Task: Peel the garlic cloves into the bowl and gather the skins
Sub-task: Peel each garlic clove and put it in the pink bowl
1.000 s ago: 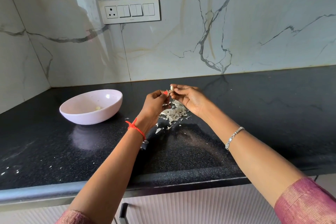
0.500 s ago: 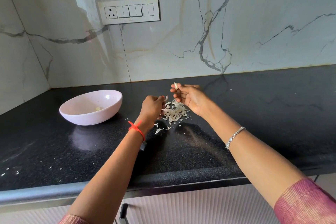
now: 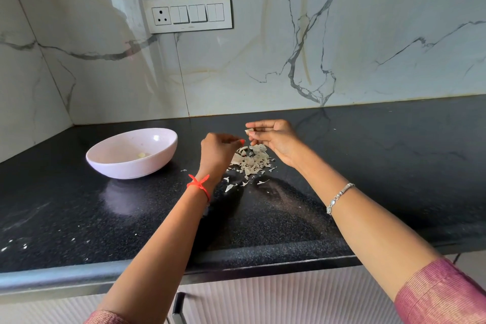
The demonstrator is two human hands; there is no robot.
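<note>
Littering black counter [image 3: 368, 166]: skins [image 3: 249, 163]; marble wall [image 3: 368, 21].

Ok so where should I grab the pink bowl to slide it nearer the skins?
Probably the right rim of the bowl, approached from where the left hand is: thumb inside, fingers under the flared wall. It stands upright, that side is free, and the lone clove lies mid-bottom, clear of a thumb.

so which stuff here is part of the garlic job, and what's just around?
Job: right hand pinching a garlic piece; left hand; skin pile; bowl holding a peeled clove.
Just around: switch panel; cabinet handle; bracelet.
</note>
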